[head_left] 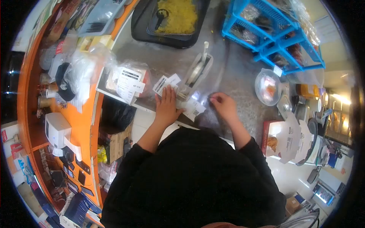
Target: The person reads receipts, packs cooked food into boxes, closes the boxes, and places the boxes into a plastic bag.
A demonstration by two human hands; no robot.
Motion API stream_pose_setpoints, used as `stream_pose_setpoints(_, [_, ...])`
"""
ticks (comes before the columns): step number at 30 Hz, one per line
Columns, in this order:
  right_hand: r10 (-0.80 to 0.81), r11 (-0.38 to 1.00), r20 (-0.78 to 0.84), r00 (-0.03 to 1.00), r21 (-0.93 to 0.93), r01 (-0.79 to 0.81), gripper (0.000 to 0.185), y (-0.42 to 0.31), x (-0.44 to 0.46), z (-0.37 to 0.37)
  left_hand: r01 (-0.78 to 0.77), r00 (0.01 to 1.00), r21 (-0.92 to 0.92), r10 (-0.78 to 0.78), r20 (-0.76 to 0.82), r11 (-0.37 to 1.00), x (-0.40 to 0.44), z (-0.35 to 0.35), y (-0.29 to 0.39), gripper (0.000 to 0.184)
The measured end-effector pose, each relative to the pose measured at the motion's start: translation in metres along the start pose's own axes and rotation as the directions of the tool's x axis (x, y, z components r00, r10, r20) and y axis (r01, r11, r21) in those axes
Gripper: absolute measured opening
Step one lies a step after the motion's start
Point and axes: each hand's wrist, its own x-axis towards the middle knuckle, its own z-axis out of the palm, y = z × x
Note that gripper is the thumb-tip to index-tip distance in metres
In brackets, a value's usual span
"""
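Left hand lay flat on paper slips mid-frame, right hand curled, grip unclear, tape dispenser above-between, nearer left, slanting upper-right.

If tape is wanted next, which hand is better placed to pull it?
Probably the right hand: it is near the tape dispenser, clear of the paper slips, in a pinching pose. The left hand lies spread against the slips, seemingly steadying them.
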Motion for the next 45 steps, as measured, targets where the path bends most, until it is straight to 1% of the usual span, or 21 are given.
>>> stream_pose_setpoints(2, [-0.037, 0.995, -0.068, 0.997, 0.089, 0.043, 0.015, 0.002, 0.007, -0.023, -0.034, 0.999, -0.385, 0.022, -0.035, 0.922, 0.014, -0.007, -0.02, 0.081])
stream_pose_setpoints(4, [0.002, 0.977, -0.097, 0.995, 0.214, 0.019, 0.013, -0.005, 0.012, -0.048, -0.034, 0.999, -0.713, 0.011, -0.038, 0.7, 0.036, -0.038, -0.029, 0.072])
stream_pose_setpoints(5, [-0.006, 0.959, -0.126, 0.992, 0.28, 0.041, 0.013, -0.011, 0.017, -0.055, 0.017, 0.989, -0.918, -0.142, -0.043, 0.396, 0.057, -0.04, -0.033, 0.071])
stream_pose_setpoints(6, [-0.011, 0.936, -0.157, 0.988, 0.345, 0.065, 0.012, -0.017, 0.021, -0.062, 0.015, 0.959, -0.999, -0.284, 0.005, 0.036, 0.081, -0.041, -0.038, 0.07])
stream_pose_setpoints(7, [-0.016, 0.908, -0.193, 0.981, 0.409, 0.096, 0.012, -0.026, 0.027, -0.068, -0.042, 0.917, -0.946, -0.388, 0.092, -0.323, 0.108, -0.044, -0.045, 0.069])
stream_pose_setpoints(9, [-0.091, 0.903, -0.228, 0.969, 0.391, 0.177, 0.012, -0.044, 0.036, -0.076, -0.005, 0.802, -0.789, -0.474, 0.364, -0.614, 0.17, -0.038, -0.071, 0.067])
stream_pose_setpoints(11, [-0.174, 0.887, -0.235, 0.956, 0.385, 0.256, 0.015, -0.055, 0.051, -0.08, -0.051, 0.72, -0.81, -0.584, 0.376, -0.584, 0.203, -0.061, -0.077, 0.066])
stream_pose_setpoints(12, [-0.142, 0.879, -0.185, 0.973, 0.428, 0.209, 0.017, -0.062, 0.063, -0.08, -0.07, 0.672, -0.82, -0.635, 0.382, -0.568, 0.218, -0.071, -0.081, 0.066])
stream_pose_setpoints(14, [-0.076, 0.858, -0.07, 0.995, 0.504, 0.101, 0.02, -0.077, 0.095, -0.08, 0.087, 0.294, -0.99, -0.947, 0.128, -0.107, 0.257, -0.071, -0.103, 0.061])
stream_pose_setpoints(15, [-0.044, 0.85, 0.015, 0.999, 0.526, 0.03, 0.024, -0.072, 0.118, -0.075, 0.232, 0.111, -0.967, -0.99, -0.084, 0.108, 0.271, -0.069, -0.117, 0.058])
stream_pose_setpoints(18, [0.011, 0.821, 0.216, 0.976, 0.555, -0.132, 0.032, -0.043, 0.189, -0.035, 0.252, 0.203, -0.912, -0.939, -0.276, 0.323, 0.283, -0.08, -0.167, 0.064])
stream_pose_setpoints(19, [0.088, 0.728, 0.331, 0.94, 0.622, -0.287, 0.032, -0.04, 0.207, -0.025, 0.118, 0.28, -0.981, -0.953, -0.119, 0.157, 0.29, -0.076, -0.188, 0.066])
stream_pose_setpoints(21, [0.183, 0.481, 0.571, 0.8, 0.658, -0.58, 0.034, -0.04, 0.239, -0.012, -0.094, 0.492, -0.97, -0.857, 0.151, -0.225, 0.307, -0.059, -0.227, 0.07])
stream_pose_setpoints(24, [0.181, 0.353, 0.711, 0.679, 0.598, -0.72, 0.029, -0.034, 0.277, 0.0, 0.114, 0.476, -0.972, -0.848, 0.234, -0.204, 0.324, -0.054, -0.249, 0.07])
stream_pose_setpoints(27, [0.193, 0.276, 0.678, 0.709, 0.656, -0.702, 0.026, -0.047, 0.281, 0.003, 0.315, 0.444, -0.931, -0.839, 0.314, -0.182, 0.314, -0.098, -0.209, 0.063])
stream_pose_setpoints(29, [0.194, 0.27, 0.694, 0.693, 0.641, -0.718, 0.019, -0.046, 0.284, 0.007, 0.217, 0.43, -0.937, -0.835, 0.343, -0.273, 0.335, -0.067, -0.238, 0.07])
stream_pose_setpoints(32, [0.177, 0.193, 0.721, 0.67, 0.642, -0.742, 0.015, -0.033, 0.3, 0.013, 0.125, 0.486, -0.958, -0.827, 0.285, -0.256, 0.357, -0.036, -0.262, 0.075])
stream_pose_setpoints(37, [0.172, 0.186, 0.732, 0.659, 0.633, -0.751, 0.014, -0.042, 0.302, 0.015, 0.164, 0.479, -0.919, -0.786, 0.391, -0.357, 0.38, -0.018, -0.282, 0.071])
stream_pose_setpoints(39, [0.159, 0.188, 0.755, 0.637, 0.61, -0.77, 0.011, -0.045, 0.301, 0.014, 0.166, 0.539, -0.94, -0.771, 0.339, -0.297, 0.377, -0.015, -0.286, 0.071])
stream_pose_setpoints(42, [0.115, 0.207, 0.81, 0.575, 0.547, -0.812, 0.012, -0.065, 0.29, 0.009, 0.042, 0.568, -0.95, -0.775, 0.278, -0.31, 0.356, -0.052, -0.242, 0.072])
stream_pose_setpoints(45, [0.105, 0.329, 0.751, 0.652, 0.593, -0.735, 0.012, -0.058, 0.291, 0.017, -0.013, 0.653, -0.945, -0.718, 0.239, -0.327, 0.33, -0.075, -0.207, 0.072])
